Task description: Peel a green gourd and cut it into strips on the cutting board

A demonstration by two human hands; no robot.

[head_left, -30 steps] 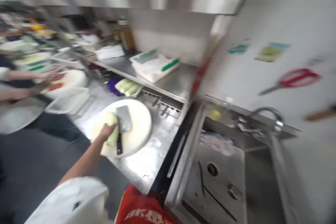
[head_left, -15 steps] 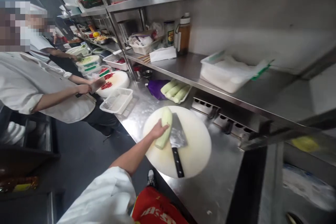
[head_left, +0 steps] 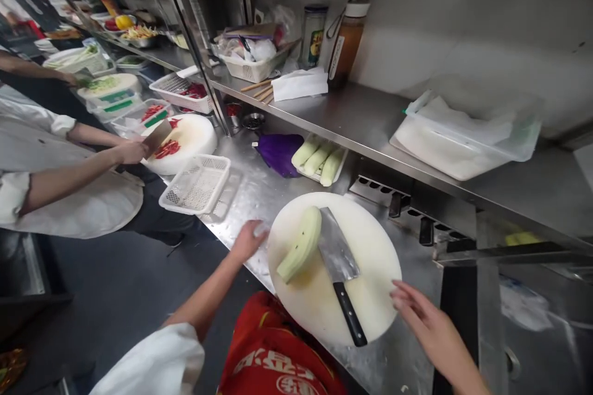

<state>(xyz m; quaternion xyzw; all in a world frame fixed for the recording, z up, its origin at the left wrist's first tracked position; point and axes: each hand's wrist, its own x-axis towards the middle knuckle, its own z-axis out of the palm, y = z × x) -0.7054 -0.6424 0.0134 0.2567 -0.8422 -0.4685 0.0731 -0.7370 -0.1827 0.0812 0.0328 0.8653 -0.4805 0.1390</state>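
A long, pale-green peeled vegetable (head_left: 303, 244) lies at a slant on the left part of a round white cutting board (head_left: 377, 259). Beside it rests a cleaver (head_left: 340, 250), its black handle towards me. My left hand (head_left: 249, 241) is just off the board's left edge, thumb and fingers apart, holding nothing. At the right edge of the board is my right hand (head_left: 419, 315), with its fingers stretched out and empty; I cannot tell whether the fingertips touch the rim. Several similar vegetables (head_left: 319, 157) lie in a white tray behind the board.
To the left, a white perforated basket (head_left: 197, 185) stands near the counter edge. Beyond it a co-worker's hand (head_left: 130, 151) holds a cleaver over chopped red peppers (head_left: 167, 148). A purple bag or cloth (head_left: 278, 153) lies beneath the steel shelf (head_left: 356, 117), which holds a bottle (head_left: 347, 43) and containers.
My left hand has let go of the vegetable and moved left off the board. My right hand has come into view at the right. The camera view has shifted.
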